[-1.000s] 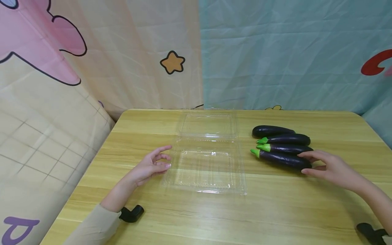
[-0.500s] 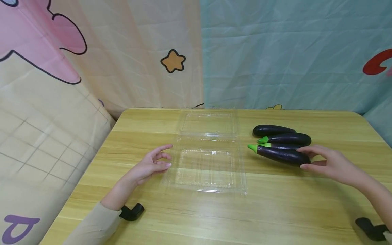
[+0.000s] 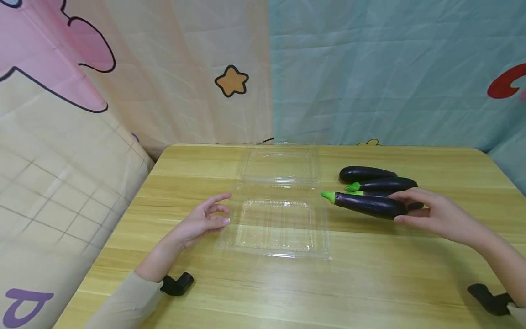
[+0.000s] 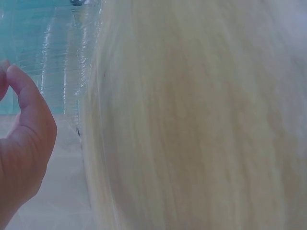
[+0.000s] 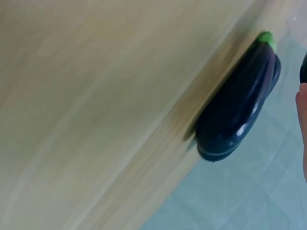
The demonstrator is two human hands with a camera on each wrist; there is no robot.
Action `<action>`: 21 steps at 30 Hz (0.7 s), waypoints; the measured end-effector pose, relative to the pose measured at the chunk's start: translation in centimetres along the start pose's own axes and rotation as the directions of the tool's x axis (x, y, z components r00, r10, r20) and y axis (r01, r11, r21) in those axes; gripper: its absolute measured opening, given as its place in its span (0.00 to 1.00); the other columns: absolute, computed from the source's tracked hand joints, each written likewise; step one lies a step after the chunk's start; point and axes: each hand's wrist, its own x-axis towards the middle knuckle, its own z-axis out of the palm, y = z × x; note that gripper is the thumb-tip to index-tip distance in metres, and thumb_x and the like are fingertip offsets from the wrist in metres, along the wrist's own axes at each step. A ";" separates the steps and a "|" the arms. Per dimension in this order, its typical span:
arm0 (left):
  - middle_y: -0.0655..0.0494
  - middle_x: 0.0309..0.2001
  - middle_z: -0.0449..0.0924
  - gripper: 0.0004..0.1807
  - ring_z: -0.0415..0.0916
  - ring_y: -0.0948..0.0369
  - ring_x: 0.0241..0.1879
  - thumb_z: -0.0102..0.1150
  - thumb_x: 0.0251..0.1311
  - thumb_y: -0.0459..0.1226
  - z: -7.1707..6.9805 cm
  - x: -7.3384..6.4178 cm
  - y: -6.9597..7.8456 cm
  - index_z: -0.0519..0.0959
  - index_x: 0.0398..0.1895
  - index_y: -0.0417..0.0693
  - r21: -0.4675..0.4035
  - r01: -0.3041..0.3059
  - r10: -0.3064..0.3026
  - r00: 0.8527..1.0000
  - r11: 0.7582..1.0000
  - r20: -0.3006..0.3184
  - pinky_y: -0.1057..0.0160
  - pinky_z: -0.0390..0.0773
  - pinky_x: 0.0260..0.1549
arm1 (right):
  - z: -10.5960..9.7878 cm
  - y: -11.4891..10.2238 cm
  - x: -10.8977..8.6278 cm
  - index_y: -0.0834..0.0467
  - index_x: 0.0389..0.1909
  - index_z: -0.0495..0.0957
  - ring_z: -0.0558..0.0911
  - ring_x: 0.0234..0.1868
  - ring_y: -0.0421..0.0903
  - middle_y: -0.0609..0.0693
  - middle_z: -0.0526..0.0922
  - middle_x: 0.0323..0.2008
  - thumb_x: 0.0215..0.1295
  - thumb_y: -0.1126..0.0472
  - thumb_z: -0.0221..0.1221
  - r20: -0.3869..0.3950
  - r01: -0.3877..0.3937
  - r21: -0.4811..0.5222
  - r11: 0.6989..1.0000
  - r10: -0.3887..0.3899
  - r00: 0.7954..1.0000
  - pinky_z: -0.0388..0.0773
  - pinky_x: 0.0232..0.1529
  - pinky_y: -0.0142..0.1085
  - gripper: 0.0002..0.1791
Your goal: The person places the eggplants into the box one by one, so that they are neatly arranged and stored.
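My right hand (image 3: 439, 217) pinches an eggplant (image 3: 367, 205) by its thick end between thumb and fingers, its green stem pointing left toward the clear plastic container (image 3: 279, 254). Only a dark sliver of that eggplant shows at the right edge of the right wrist view, above a finger (image 5: 302, 112). Behind it lie three more eggplants, the rear one (image 3: 365, 173), a middle one (image 3: 388, 184), and one partly hidden by the held eggplant. Beside the container's left edge my left hand (image 3: 201, 224) has its fingers loosely bent and holds nothing; the left wrist view shows this hand (image 4: 29, 139) near the ribbed plastic (image 4: 53, 57).
The container's lid (image 3: 279, 164) lies folded back toward the far edge of the wooden table (image 3: 287, 292). A printed curtain (image 3: 370, 82) hangs right behind the table, and another cloth (image 3: 53, 183) hangs on the left.
My right hand has lifted the front eggplant and carried it left, away from the others. Its stem now reaches close to the container's right edge. The left hand stays in place.
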 end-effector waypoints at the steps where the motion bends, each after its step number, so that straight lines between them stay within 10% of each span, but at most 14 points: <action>1: 0.43 0.50 0.63 0.40 0.73 0.64 0.35 0.56 0.58 0.25 0.0 0.0 0.0 0.49 0.71 0.41 0.001 -0.001 0.001 1.000 1.000 -0.001 0.71 0.77 0.34 | 0.0 -0.2 0.2 0.57 0.54 0.74 0.70 0.45 0.25 0.34 0.71 0.48 0.55 0.65 0.65 0.002 0.000 0.002 1.000 0.000 1.000 0.77 0.35 0.23 0.24; 21: 0.42 0.51 0.63 0.40 0.73 0.62 0.36 0.57 0.58 0.26 0.0 0.0 0.0 0.50 0.71 0.42 0.016 -0.003 0.003 1.000 1.000 -0.005 0.70 0.78 0.35 | 1.5 -2.4 3.7 0.57 0.55 0.74 0.70 0.50 0.26 0.49 0.74 0.51 0.56 0.66 0.65 0.015 0.104 0.073 0.992 -0.105 0.994 0.78 0.39 0.26 0.24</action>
